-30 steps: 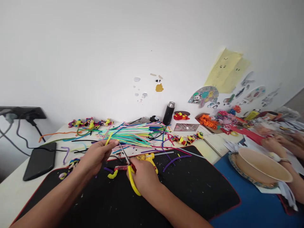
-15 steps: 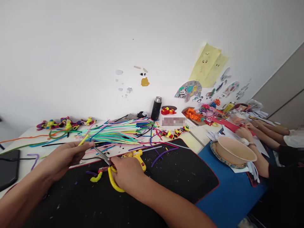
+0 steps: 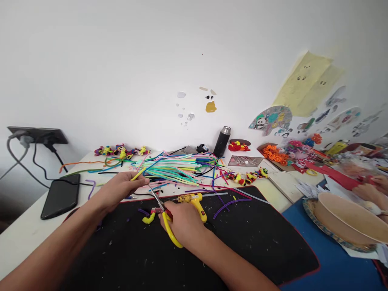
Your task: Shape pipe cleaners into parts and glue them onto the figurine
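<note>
My left hand [image 3: 131,186] pinches a short yellow pipe cleaner [image 3: 138,173] between thumb and fingers. In my right hand [image 3: 184,221] are yellow-handled scissors [image 3: 171,234], whose blades point up and left to my left fingertips. Beneath my hands lies a black mat [image 3: 127,246]. A yellow glue gun [image 3: 198,206] rests on it behind my right hand. Left of the scissors is a small bent yellow piece [image 3: 148,218] with a red part. Behind my hands spreads a pile of colourful pipe cleaners [image 3: 172,167].
A black phone [image 3: 60,197] lies at the left, with cables. Along the wall are fuzzy figures [image 3: 121,151], a black thermos [image 3: 222,141] and a box of orange pieces [image 3: 274,154]. At the right, a bowl [image 3: 351,214] stands near another person's hands [image 3: 371,194].
The view has turned left, so everything sits further right and the wall socket and whole phone show. Both hands keep nearly the same pose, still with the yellow pipe cleaner and scissors.
</note>
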`<state>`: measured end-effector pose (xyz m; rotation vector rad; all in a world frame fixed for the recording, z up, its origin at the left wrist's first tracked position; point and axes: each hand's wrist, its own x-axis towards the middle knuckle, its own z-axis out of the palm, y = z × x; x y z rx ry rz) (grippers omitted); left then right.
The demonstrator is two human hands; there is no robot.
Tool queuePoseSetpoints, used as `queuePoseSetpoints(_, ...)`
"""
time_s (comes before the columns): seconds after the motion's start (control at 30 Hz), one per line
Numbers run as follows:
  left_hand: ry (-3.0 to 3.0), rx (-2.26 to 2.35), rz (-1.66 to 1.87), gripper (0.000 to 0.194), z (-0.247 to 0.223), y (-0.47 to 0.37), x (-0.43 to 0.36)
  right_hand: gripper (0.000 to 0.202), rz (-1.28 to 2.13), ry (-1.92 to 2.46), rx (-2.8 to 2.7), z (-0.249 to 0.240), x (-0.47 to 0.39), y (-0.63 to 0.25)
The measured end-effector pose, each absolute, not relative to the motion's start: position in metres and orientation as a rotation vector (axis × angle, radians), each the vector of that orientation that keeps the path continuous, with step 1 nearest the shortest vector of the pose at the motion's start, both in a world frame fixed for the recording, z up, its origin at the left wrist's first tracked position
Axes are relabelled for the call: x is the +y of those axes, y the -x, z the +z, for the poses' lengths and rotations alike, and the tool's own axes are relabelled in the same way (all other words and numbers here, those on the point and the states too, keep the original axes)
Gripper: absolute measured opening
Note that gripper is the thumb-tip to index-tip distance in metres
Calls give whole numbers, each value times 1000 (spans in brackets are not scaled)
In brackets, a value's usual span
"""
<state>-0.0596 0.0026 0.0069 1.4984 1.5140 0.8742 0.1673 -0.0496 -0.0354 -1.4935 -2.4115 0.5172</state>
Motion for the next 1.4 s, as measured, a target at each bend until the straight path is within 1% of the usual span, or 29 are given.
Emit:
queuePoseSetpoints(0.07,-1482,1511,866,47,7,57,2,20,578,1459,-2359,-36,-51,-168)
queuePoseSetpoints(0.13,-1438,1467,881,49,7,56,1,19,762,1404,-2252,-40,-54,-170)
queuePoseSetpoints(0.2,-1342,1354,911,51,6,55,-1,25,1133,1319,-2058,-45,-57,-171)
queuePoseSetpoints(0.27,-1232,1212,932,51,6,54,-3,37,1531,1190,-1806,-49,-60,-173)
queuePoseSetpoints(0.3,-1190,1149,939,50,6,54,-4,42,1664,1115,-1700,-50,-61,-174)
queuePoseSetpoints(0.4,-1120,1006,965,46,7,52,-8,51,1848,902,-1529,-48,-66,-177)
queuePoseSetpoints(0.5,-1087,912,1018,45,7,46,-11,54,1951,760,-1418,-43,-71,-179)
queuePoseSetpoints(0.63,-1101,847,1058,47,5,37,-13,54,2028,645,-1306,-41,-77,-180)
queuePoseSetpoints(0.73,-1129,881,1076,45,4,33,-14,51,2045,617,-1287,-43,-81,-178)
queuePoseSetpoints(0.83,-1187,944,1069,42,4,32,-14,48,2037,639,-1279,-46,-84,-175)
queuePoseSetpoints(1.17,-1578,1184,933,42,18,36,-17,49,2031,700,-1232,-50,-89,-181)
queuePoseSetpoints(1.3,-1579,1165,871,45,16,34,-19,52,1964,763,-1237,-50,-90,-181)
queuePoseSetpoints(1.4,-1514,1100,891,48,8,32,-18,54,1923,786,-1246,-49,-89,-181)
